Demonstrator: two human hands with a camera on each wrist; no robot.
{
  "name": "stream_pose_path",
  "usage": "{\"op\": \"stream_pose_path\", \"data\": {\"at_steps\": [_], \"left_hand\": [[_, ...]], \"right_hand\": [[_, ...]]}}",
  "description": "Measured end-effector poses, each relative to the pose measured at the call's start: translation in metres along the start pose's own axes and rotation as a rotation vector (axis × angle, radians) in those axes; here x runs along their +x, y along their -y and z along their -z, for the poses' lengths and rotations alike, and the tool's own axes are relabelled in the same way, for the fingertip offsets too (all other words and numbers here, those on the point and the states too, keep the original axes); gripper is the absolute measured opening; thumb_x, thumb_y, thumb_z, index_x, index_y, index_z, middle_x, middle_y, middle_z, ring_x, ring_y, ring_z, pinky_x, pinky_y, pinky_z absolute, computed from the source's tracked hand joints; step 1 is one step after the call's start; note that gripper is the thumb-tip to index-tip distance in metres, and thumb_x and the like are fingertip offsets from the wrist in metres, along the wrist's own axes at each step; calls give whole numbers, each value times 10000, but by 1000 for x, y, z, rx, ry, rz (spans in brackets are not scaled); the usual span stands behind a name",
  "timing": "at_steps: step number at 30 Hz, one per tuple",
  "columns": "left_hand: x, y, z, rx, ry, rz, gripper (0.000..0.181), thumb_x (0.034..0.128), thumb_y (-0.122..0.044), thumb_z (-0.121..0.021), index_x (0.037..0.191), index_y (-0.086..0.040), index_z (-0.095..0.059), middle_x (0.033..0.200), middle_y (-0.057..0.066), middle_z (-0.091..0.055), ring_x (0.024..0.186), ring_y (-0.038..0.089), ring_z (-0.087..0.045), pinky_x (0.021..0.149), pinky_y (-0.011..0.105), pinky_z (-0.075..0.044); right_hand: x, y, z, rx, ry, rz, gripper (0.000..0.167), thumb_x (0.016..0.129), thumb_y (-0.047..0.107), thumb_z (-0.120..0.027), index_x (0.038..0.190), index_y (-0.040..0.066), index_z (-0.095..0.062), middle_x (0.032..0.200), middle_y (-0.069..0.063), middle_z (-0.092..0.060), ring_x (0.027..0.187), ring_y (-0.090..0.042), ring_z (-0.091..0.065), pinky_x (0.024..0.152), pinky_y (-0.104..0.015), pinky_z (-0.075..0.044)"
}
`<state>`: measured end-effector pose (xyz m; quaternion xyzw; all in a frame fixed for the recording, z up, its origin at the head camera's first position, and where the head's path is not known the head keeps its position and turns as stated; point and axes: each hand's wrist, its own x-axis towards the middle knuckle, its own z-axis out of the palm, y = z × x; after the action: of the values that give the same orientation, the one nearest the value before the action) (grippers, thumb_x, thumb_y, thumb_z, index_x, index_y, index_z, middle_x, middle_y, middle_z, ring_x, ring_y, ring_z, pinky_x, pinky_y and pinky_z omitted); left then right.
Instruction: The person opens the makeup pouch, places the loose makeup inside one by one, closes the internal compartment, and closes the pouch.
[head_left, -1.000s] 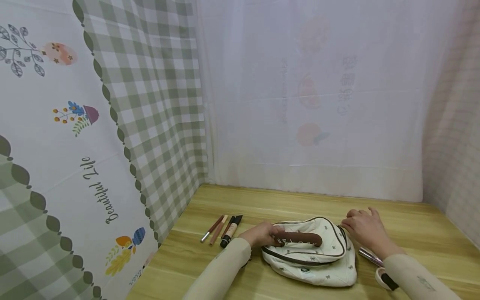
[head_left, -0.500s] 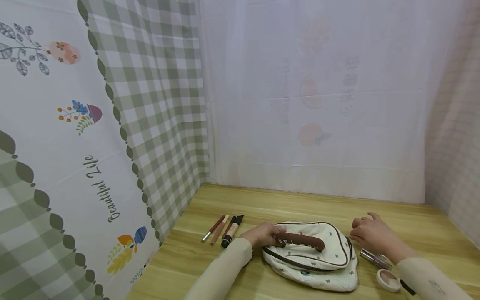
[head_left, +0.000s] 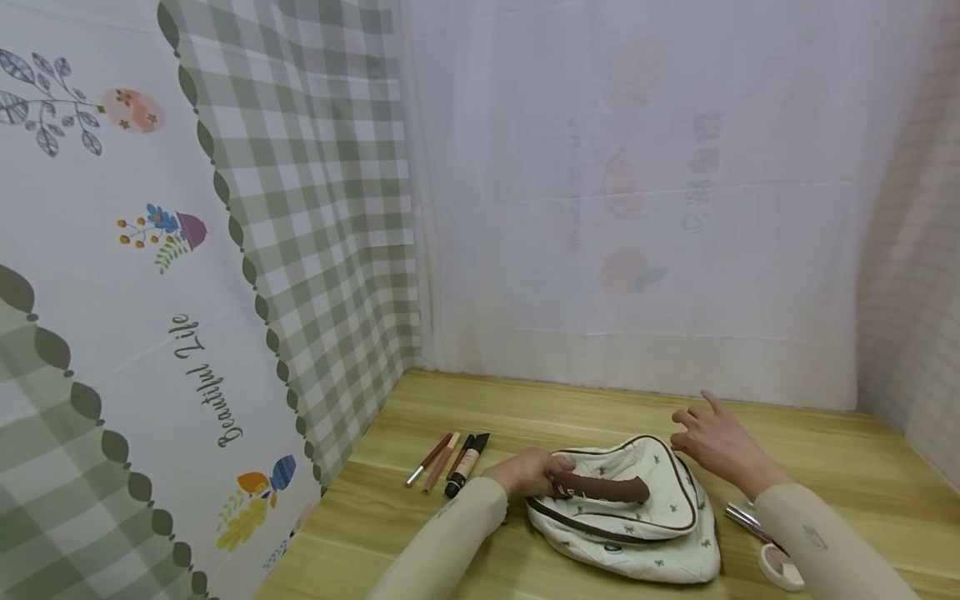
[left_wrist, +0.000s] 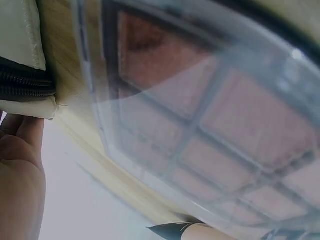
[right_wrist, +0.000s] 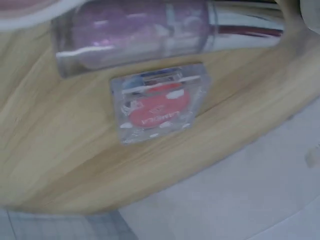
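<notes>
Left hand (head_left: 529,472) gripping — right hand (head_left: 716,440) stretched forward, angled leftward.

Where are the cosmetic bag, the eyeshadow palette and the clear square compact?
Cosmetic bag (head_left: 651,518): head view, on its white top panel.
Eyeshadow palette (left_wrist: 245,117): left wrist view, on a large pinkish pan.
Clear square compact (right_wrist: 159,107): right wrist view, on its red center.

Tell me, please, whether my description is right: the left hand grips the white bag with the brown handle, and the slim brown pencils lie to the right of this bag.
One part is wrong: the slim brown pencils lie to the left of the white bag, as the head view shows. The rest stands.
</notes>
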<state>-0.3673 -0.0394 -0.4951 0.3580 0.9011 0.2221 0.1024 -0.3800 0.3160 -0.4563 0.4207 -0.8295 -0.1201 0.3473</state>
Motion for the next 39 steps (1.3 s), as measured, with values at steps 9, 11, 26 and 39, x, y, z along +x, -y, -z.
{"op": "stream_pose_path", "data": {"at_steps": [9, 11, 26, 39], "left_hand": [[0, -3, 1, 32, 3, -32, 267, 845, -13, -753, 1072, -149, -788, 1362, -77, -594, 1244, 27, -508, 926, 108, -400], [-1, -4, 1, 56, 3, -39, 289, 847, -10, -750, 1098, -147, -781, 1361, -76, -595, 1246, 24, -505, 927, 103, -396], [0, -10, 3, 141, 22, -62, 283, 844, 37, -707, 1038, -148, -799, 1364, -97, -590, 1256, -3, -497, 912, 77, -381], [0, -12, 2, 91, 8, -1, 317, 836, -61, -784, 1141, -147, -766, 1337, -90, -610, 1179, -6, -549, 890, 90, -401]], "right_hand": [[0, -10, 9, 21, -77, 32, 700, 1069, 488, -116, 697, 191, -630, 943, -121, -646, 830, -361, -628, 886, -690, -376], [2, -8, 10, 24, -37, 96, 547, 1068, 441, -284, 721, 196, -630, 964, -114, -647, 853, -346, -624, 904, -682, -376], [64, 0, 19, -362, 216, 482, 239, 713, 215, -859, 679, 261, -627, 913, -4, -560, 870, -225, -585, 1045, -558, -376], [75, 19, 13, -313, 260, 363, 220, 738, 211, -825, 626, 220, -637, 813, -9, -529, 831, -231, -567, 1009, -530, -416]]}}
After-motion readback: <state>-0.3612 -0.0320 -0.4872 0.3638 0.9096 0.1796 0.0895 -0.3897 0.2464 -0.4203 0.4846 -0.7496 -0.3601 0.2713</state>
